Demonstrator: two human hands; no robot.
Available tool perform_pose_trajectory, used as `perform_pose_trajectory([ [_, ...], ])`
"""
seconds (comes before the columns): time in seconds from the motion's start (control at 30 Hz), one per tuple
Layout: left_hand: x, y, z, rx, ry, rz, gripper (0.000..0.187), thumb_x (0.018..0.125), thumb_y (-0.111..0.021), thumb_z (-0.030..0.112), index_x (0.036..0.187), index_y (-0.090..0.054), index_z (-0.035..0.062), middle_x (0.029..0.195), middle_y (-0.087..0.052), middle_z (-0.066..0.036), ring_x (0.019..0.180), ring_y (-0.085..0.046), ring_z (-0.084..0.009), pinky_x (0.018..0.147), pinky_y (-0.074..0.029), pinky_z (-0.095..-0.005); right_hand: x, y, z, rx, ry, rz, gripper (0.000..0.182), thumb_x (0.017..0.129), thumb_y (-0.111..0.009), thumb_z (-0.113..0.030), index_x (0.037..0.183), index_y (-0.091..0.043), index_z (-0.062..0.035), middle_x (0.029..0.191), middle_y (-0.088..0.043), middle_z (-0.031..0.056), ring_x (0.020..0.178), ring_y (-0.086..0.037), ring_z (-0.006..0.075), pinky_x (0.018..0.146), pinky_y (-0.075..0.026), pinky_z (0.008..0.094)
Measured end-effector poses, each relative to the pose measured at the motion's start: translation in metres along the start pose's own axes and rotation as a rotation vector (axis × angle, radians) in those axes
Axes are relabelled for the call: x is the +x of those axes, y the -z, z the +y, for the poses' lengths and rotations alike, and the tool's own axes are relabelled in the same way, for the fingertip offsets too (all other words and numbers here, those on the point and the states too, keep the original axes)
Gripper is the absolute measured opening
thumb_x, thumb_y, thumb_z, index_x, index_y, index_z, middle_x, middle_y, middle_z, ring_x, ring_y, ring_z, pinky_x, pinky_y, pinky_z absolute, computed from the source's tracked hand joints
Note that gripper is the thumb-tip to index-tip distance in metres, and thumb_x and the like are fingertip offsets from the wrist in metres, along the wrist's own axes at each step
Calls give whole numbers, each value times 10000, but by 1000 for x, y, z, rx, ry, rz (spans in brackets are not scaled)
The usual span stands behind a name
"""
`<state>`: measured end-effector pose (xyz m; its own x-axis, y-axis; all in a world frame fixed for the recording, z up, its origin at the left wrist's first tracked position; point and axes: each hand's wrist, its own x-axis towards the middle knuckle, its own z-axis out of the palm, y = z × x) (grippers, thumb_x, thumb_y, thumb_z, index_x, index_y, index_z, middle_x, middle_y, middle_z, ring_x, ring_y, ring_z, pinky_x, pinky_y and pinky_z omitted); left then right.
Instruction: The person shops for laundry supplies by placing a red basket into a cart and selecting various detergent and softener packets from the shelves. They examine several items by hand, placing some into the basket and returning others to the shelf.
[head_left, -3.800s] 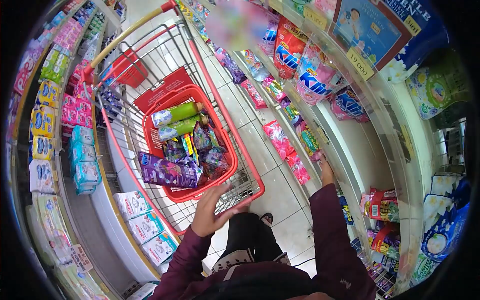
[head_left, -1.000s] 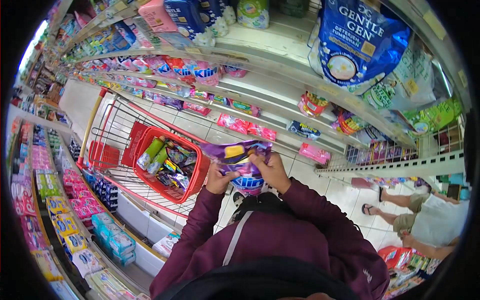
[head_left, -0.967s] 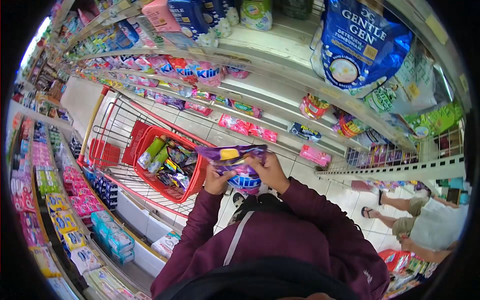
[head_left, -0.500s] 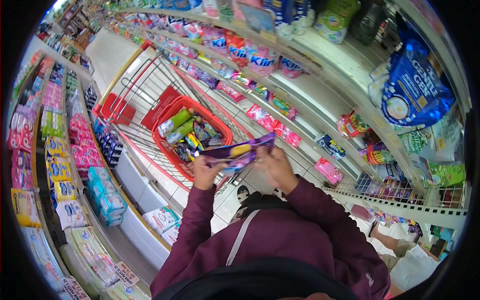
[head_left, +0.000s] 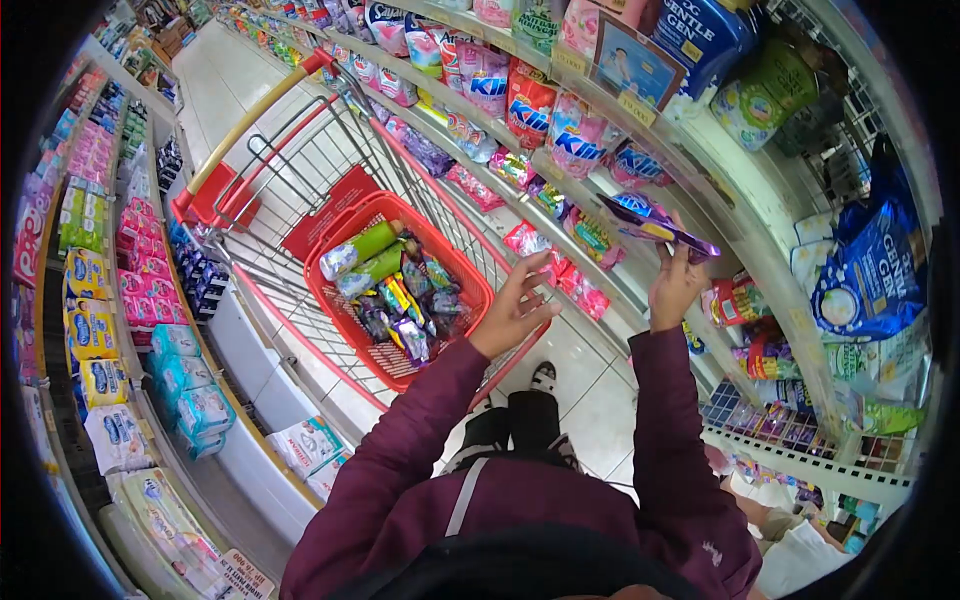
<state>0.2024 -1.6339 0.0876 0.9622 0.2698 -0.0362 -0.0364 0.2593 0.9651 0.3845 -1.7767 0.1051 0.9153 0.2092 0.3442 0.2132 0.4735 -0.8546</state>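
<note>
My right hand (head_left: 677, 287) pinches the near end of a flat purple pouch (head_left: 655, 228), which is held out in front of the right-hand shelves. Fingers spread, my left hand (head_left: 515, 307) is empty beside the right rim of a red basket (head_left: 321, 283). The basket sits in a metal shopping cart (head_left: 262, 290). Inside it lie two green-and-white packs (head_left: 362, 250) and several small dark and colourful packets (head_left: 408, 335).
Shelves of detergent pouches (head_left: 577, 135) run along the right, with blue bags (head_left: 870, 280) at the far right. Stacked packs (head_left: 205, 405) line the left shelves. Part of another person (head_left: 800, 560) shows at the lower right.
My left hand has let go of the purple pouch. My right hand has carried it rightward and up toward the shelves. The view has shifted, and more of the basket shows.
</note>
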Motion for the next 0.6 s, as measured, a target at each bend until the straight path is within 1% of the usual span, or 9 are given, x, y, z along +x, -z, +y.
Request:
perform_pose_trajectory([
  [0.13, 68, -10, -12, -91, -36, -21, 630, 785, -581, 88, 1304, -227, 134, 1346, -245, -93, 1214, -298, -242, 945, -325, -381, 46, 14, 57, -85, 39, 74, 229, 878, -467, -128, 1047, -518, 17, 1096, -537, 113, 948, -535, 163, 793, -467, 333],
  [0.2, 98, -14, -19, -99, -29, -14, 628, 791, -581, 96, 1306, -223, 131, 1341, -248, -97, 1211, -301, -245, 939, -334, -372, 67, 25, 87, -5, -83, 225, 175, 869, -488, -141, 960, -529, 3, 934, -568, 72, 918, -542, 161, 780, -489, 376],
  [0.23, 112, -15, -25, -107, -36, -14, 633, 792, -587, 112, 1307, -220, 125, 1338, -250, -102, 1211, -300, -251, 939, -336, -369, 79, 38, 108, 26, -159, 204, 189, 862, -493, -131, 1014, -511, -19, 973, -559, 85, 939, -540, 204, 794, -472, 454],
  [0.27, 125, -17, -31, -116, -40, -15, 639, 793, -594, 129, 1308, -216, 120, 1334, -251, -107, 1211, -300, -257, 938, -338, -365, 88, 35, 107, 21, -155, 205, 189, 862, -493, -131, 1014, -511, -19, 973, -559, 85, 939, -540, 204, 794, -472, 454],
  [0.37, 161, -21, -49, -53, -6, 34, 658, 790, -606, 160, 1310, -207, 105, 1319, -266, -114, 1213, -300, -271, 946, -328, -364, 116, 36, 105, 156, -346, 355, 302, 834, -508, -117, 1122, -443, -52, 1104, -497, 133, 991, -506, 327, 799, -386, 621],
  [0.4, 171, -23, -56, -32, 17, 52, 668, 787, -612, 169, 1311, -203, 102, 1315, -269, -118, 1213, -301, -273, 948, -324, -365, 119, 41, 107, 149, -345, 357, 302, 834, -508, -117, 1122, -443, -52, 1104, -497, 133, 991, -506, 327, 799, -386, 621],
  [0.47, 194, -25, -74, -21, -23, 48, 683, 782, -617, 173, 1314, -196, 89, 1302, -282, -122, 1209, -305, -275, 952, -317, -363, 125, 45, 108, 187, -476, 321, 193, 838, -487, -173, 1006, -505, -79, 882, -556, 71, 783, -549, 215, 669, -494, 436],
  [0.53, 211, -31, -92, -22, -56, 116, 687, 784, -614, 166, 1315, -189, 71, 1292, -291, -126, 1200, -313, -275, 955, -312, -361, 131, 54, 118, 164, -492, 252, 209, 834, -496, -181, 1016, -488, -79, 860, -552, 79, 762, -550, 219, 663, -504, 455],
  [0.6, 222, -36, -102, -78, -103, 145, 746, 744, -651, 154, 1315, -182, 48, 1259, -321, -134, 1169, -341, -281, 955, -307, -353, 132, 53, 120, 69, -508, 254, 301, 844, -483, -245, 1091, -459, -74, 1033, -511, 110, 995, -489, 298, 799, -419, 568],
])
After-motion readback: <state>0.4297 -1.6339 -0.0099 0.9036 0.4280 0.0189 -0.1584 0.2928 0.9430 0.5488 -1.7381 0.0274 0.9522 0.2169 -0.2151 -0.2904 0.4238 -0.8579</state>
